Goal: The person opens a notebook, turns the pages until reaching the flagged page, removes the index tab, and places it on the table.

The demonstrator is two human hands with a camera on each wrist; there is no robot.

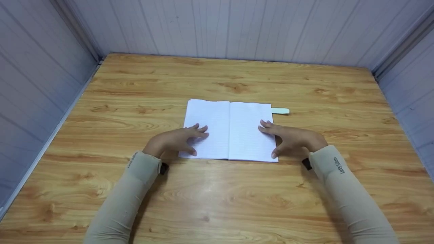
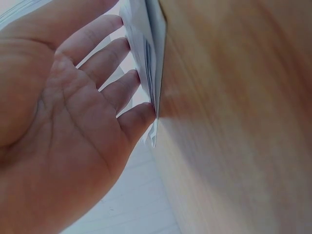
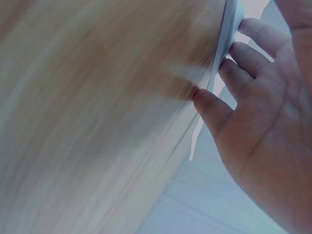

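An open notebook with pale lined pages lies flat on the wooden table, its fold running down the middle. My left hand rests on the left page near its outer edge, fingers spread. On the right page's outer edge lies my right hand, fingers likewise spread. A pale green tab sticks out from the notebook's right side. In the left wrist view, the fingertips touch the edge of the page stack. The right wrist view shows the little finger down at the tabletop beside the notebook's edge.
The wood-grain table spreads around the notebook on every side. Pale panelled walls stand along its back, left and right edges. Both forearms wear beige sleeves, with a black strap piece at the wrist.
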